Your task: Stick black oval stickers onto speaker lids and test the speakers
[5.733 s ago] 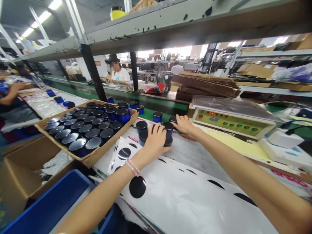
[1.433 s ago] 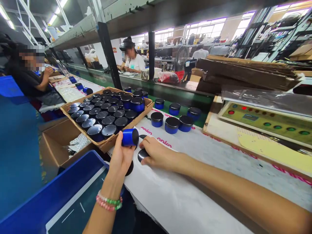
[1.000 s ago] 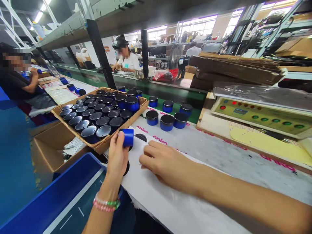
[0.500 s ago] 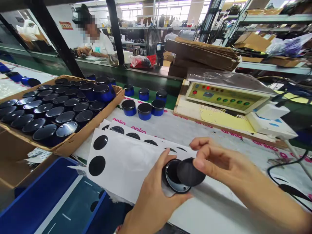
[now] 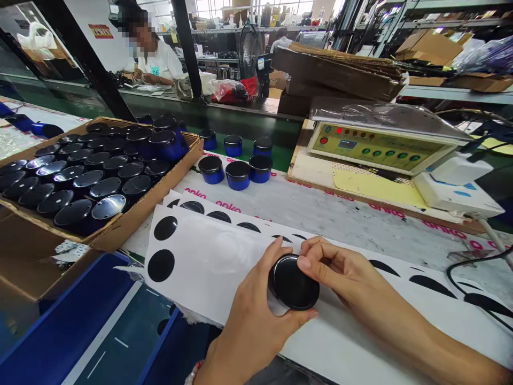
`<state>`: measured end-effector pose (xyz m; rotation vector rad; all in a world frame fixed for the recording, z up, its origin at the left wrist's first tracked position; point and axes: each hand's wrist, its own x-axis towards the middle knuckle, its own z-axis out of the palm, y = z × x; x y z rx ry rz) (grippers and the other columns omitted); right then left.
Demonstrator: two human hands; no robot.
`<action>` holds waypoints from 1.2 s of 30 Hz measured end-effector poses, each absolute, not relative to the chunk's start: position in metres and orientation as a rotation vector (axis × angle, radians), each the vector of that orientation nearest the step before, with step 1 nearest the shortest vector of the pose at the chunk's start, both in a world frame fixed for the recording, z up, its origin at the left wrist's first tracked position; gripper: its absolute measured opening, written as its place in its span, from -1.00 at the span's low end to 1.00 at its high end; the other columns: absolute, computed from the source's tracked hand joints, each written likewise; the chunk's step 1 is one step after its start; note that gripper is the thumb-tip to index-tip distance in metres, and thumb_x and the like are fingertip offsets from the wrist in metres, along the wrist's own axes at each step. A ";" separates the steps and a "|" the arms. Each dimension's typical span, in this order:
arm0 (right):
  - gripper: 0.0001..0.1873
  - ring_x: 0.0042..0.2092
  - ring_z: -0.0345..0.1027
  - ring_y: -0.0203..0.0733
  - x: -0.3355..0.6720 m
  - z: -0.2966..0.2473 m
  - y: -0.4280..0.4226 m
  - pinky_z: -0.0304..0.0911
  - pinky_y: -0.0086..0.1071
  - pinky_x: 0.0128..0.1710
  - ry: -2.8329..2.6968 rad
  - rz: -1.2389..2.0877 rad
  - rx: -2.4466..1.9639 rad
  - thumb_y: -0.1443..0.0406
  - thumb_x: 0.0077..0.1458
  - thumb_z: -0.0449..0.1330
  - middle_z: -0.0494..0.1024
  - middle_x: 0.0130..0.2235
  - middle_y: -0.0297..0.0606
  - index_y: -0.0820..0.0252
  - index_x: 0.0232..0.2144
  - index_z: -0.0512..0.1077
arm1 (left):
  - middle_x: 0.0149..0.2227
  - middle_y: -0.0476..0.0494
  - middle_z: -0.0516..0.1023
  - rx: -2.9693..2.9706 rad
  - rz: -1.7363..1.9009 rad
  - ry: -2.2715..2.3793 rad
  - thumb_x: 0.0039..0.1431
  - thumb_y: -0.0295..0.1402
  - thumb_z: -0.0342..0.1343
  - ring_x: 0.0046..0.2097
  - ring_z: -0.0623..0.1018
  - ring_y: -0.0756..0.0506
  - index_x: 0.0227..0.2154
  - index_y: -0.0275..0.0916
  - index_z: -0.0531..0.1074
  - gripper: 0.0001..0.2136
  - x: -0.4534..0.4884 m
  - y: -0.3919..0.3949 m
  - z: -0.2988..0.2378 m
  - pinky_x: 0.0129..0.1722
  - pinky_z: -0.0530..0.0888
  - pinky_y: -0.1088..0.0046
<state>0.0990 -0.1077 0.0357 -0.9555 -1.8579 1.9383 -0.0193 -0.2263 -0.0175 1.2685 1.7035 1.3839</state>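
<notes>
My left hand (image 5: 252,307) is closed around the side of a round black-topped part (image 5: 274,289), with its top tilted toward me. Over that top lies a black round sticker (image 5: 298,282), nearly covering it. My right hand (image 5: 340,267) pinches the sticker's upper right edge between thumb and fingers. Beneath both hands are white sticker sheets (image 5: 212,256) with black discs; two discs show at the left end. Whether the held part has a blue side like the others is hidden by my fingers.
Left stands a cardboard tray (image 5: 160,198) full of black-topped blue parts. Several blue cups (image 5: 238,176) stand behind the sheets. A control box (image 5: 368,147) with buttons sits back right, and a cable (image 5: 451,275) curves at the right. Across the bench a person (image 5: 160,61) works.
My right hand has moved left and laid the sticker over the part's top, where a shiny recessed face and rim showed before. The camera view has shifted slightly.
</notes>
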 end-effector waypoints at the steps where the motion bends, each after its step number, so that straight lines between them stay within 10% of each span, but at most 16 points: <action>1: -0.67 -0.25 0.24 -0.25 0.099 0.035 -0.107 0.20 -0.45 -0.23 -1.877 1.918 -0.947 0.06 0.04 0.25 0.32 -0.31 -0.34 0.15 -0.55 0.34 | 0.17 0.09 0.34 1.276 1.382 1.698 -0.02 -0.35 0.33 0.18 0.36 -0.08 0.21 0.32 -0.16 -0.10 -0.020 -0.226 -0.017 0.16 0.33 0.27; 36: -0.76 -0.31 0.23 -0.22 0.101 0.023 -0.112 0.18 -0.31 -0.32 -2.316 1.172 -0.742 0.20 0.24 0.05 0.29 -0.35 -0.32 0.10 -0.48 0.20 | 0.18 0.07 0.35 1.387 1.384 1.760 0.01 -0.32 0.31 0.17 0.39 -0.08 0.22 0.27 -0.14 -0.14 -0.017 -0.226 -0.021 0.13 0.40 0.33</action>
